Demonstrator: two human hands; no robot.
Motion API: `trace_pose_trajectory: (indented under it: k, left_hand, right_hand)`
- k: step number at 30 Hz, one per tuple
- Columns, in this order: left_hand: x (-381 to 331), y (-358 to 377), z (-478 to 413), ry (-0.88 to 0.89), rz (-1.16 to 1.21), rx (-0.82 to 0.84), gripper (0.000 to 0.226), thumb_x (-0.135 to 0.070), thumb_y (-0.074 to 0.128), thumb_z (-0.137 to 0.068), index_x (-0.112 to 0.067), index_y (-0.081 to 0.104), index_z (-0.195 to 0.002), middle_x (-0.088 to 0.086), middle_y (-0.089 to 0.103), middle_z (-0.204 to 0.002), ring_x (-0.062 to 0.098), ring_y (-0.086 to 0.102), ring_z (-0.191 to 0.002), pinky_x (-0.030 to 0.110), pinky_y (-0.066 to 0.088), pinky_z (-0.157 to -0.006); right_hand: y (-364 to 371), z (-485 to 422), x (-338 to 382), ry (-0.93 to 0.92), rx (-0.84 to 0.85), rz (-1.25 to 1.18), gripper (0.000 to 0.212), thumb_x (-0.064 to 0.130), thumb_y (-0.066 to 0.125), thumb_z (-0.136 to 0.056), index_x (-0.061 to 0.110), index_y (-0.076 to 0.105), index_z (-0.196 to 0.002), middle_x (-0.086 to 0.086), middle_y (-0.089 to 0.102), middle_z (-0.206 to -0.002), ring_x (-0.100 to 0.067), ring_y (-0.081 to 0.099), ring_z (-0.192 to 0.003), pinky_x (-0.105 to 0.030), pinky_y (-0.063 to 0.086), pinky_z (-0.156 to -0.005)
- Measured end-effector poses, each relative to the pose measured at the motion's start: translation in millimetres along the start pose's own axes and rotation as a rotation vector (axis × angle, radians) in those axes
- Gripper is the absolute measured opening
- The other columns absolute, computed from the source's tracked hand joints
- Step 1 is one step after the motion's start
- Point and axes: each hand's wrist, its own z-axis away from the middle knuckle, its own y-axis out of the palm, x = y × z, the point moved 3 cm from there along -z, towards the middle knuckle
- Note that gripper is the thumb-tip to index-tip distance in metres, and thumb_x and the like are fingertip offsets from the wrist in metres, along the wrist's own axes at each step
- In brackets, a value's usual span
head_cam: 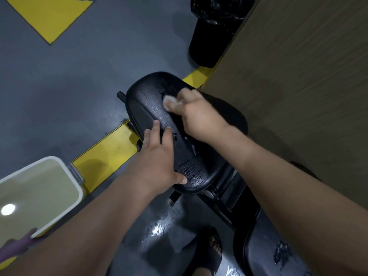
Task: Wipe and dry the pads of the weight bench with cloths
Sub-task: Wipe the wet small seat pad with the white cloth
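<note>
Seat pad (151, 104), black cracked vinyl, long axis running away from the person: right hand (197, 116) bunches a pale cloth (169, 100) against its far right edge, far end just beyond; left hand (159, 162), fingers straight, braces the near left edge.

No readable text, label, brand or number anywhere in view. Nothing printed on the black bench pad (147, 104), the white bucket (79, 193) or the black bin (207, 42). Plain yellow floor stripe (107, 152), without letters or figures.
</note>
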Motion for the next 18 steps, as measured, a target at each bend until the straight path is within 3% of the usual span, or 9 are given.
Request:
trace_pose_trajectory:
  k: [2,4,5,7,11,13,16,17,18]
  left_hand:
    - [-1.0,0.0,-0.6,0.000,-0.004,0.000,0.138,-0.051,0.090,-0.069,-0.020,-0.007,-0.162,0.002,-0.028,-0.166,0.026,-0.011,-0.158,0.044,0.023,-0.125]
    - [-1.6,-0.3,-0.6,0.003,-0.008,0.001,0.137,-0.051,0.090,-0.069,-0.020,-0.006,-0.162,0.003,-0.028,-0.167,0.027,-0.011,-0.158,0.043,0.021,-0.126]
    - [-1.8,-0.3,-0.2,0.002,-0.006,0.003,0.137,-0.050,0.090,-0.069,-0.020,-0.006,-0.162,0.003,-0.028,-0.167,0.028,-0.011,-0.158,0.043,0.020,-0.126]
    - [-1.6,-0.8,0.7,0.001,-0.003,0.004,0.136,-0.050,0.090,-0.070,-0.021,-0.007,-0.162,0.002,-0.029,-0.166,0.027,-0.012,-0.158,0.043,0.021,-0.125]
    - [-2.6,0.0,-1.0,-0.013,-0.007,0.006,0.137,-0.048,0.091,-0.070,-0.021,-0.007,-0.161,0.002,-0.029,-0.166,0.027,-0.013,-0.158,0.046,0.026,-0.124]
    - [-4.2,0.5,-1.9,-0.014,-0.009,0.010,0.137,-0.048,0.091,-0.069,-0.020,-0.006,-0.161,0.004,-0.029,-0.166,0.030,-0.014,-0.157,0.047,0.026,-0.124]
    - [-5.7,-0.1,-1.0,-0.014,-0.006,0.015,0.136,-0.046,0.091,-0.071,-0.019,-0.007,-0.161,0.005,-0.029,-0.166,0.032,-0.014,-0.157,0.046,0.023,-0.124]
    - [-5.5,-0.7,-0.5,-0.013,-0.006,0.017,0.136,-0.046,0.091,-0.071,-0.020,-0.007,-0.162,0.005,-0.029,-0.166,0.031,-0.013,-0.157,0.045,0.022,-0.124]
    - [-5.2,-1.2,0.0,-0.012,-0.006,0.017,0.135,-0.046,0.090,-0.072,-0.020,-0.007,-0.162,0.004,-0.029,-0.166,0.031,-0.013,-0.157,0.044,0.022,-0.124]
  right_hand:
    - [0.5,2.0,-3.0,-0.017,0.012,-0.014,0.041,0.013,0.058,-0.094,0.024,0.065,-0.134,-0.010,0.055,-0.110,-0.028,0.050,-0.098,-0.032,0.042,-0.083]
    - [-5.2,-0.5,-33.5,0.163,-0.024,-0.049,0.037,0.041,0.047,-0.102,0.021,0.067,-0.126,-0.006,0.052,-0.104,-0.027,0.052,-0.101,-0.030,0.042,-0.086]
    - [-9.6,0.5,-49.9,0.273,-0.032,-0.039,0.039,0.044,0.047,-0.103,0.021,0.067,-0.127,-0.006,0.050,-0.104,-0.029,0.052,-0.105,-0.030,0.042,-0.087]
    - [-10.4,4.6,-66.9,0.385,-0.033,-0.028,0.036,0.025,0.053,-0.104,0.027,0.061,-0.139,-0.009,0.048,-0.109,-0.035,0.047,-0.111,-0.034,0.043,-0.094]
    - [-5.8,21.5,-32.1,0.167,-0.067,-0.023,0.038,0.010,0.054,-0.097,0.022,0.066,-0.131,-0.012,0.054,-0.105,-0.036,0.053,-0.098,-0.039,0.049,-0.086]
    - [-1.2,30.5,-22.4,0.044,-0.032,-0.045,0.041,0.015,0.044,-0.097,0.021,0.067,-0.131,-0.011,0.056,-0.103,-0.034,0.055,-0.091,-0.037,0.050,-0.082]
    - [-14.6,33.6,-46.1,0.209,-0.097,-0.123,0.056,0.059,0.041,-0.100,0.016,0.071,-0.121,0.000,0.051,-0.094,-0.022,0.055,-0.086,-0.033,0.050,-0.077]
    - [-19.0,35.5,-58.9,0.298,-0.159,-0.131,0.056,0.060,0.044,-0.100,0.015,0.071,-0.119,0.000,0.048,-0.093,-0.022,0.056,-0.086,-0.034,0.050,-0.079]
    - [-22.2,37.6,-66.7,0.360,-0.204,-0.105,0.044,0.049,0.049,-0.103,0.016,0.072,-0.122,-0.002,0.046,-0.095,-0.025,0.056,-0.089,-0.035,0.051,-0.083]
